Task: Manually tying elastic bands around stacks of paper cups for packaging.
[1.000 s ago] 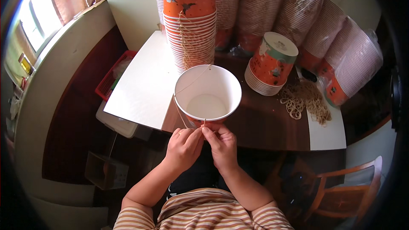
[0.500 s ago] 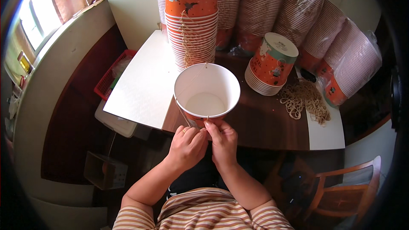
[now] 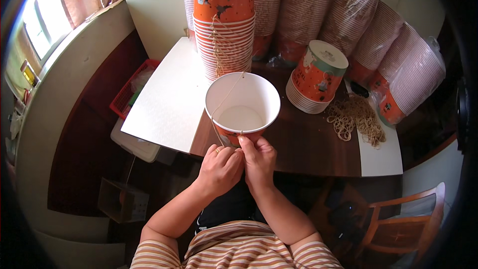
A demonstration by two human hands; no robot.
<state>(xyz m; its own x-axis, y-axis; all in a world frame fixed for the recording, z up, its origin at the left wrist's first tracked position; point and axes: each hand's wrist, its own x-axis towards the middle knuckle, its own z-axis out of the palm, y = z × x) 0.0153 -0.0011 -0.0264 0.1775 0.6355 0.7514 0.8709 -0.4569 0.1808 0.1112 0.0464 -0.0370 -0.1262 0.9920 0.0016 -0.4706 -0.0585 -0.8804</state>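
Observation:
In front of me an orange paper bucket (image 3: 269,103) stands upright at the table's near edge, its white inside showing. A thin beige string (image 3: 226,96) runs from a hole at its far rim across the opening, over the left of the rim and down to my hands. My left hand (image 3: 220,170) is closed, its fingers curled around the string. Beside it, touching, my right hand (image 3: 259,162) pinches at the bucket's near wall, thumb just under a short bit of string at the near rim. What lies between the fingertips is mostly hidden.
Behind the bucket rises a tall stack of strung orange buckets (image 3: 224,0). A shorter upside-down stack (image 3: 318,77) stands right of it, by a heap of beige strings (image 3: 362,119). Plastic-wrapped bucket stacks (image 3: 304,10) line the back. A wooden chair (image 3: 406,224) is at right.
Across the bucket's opening the string has shifted to the right and bows more loosely. The bucket has tilted or moved very slightly. Both hands stay almost in place at its near side.

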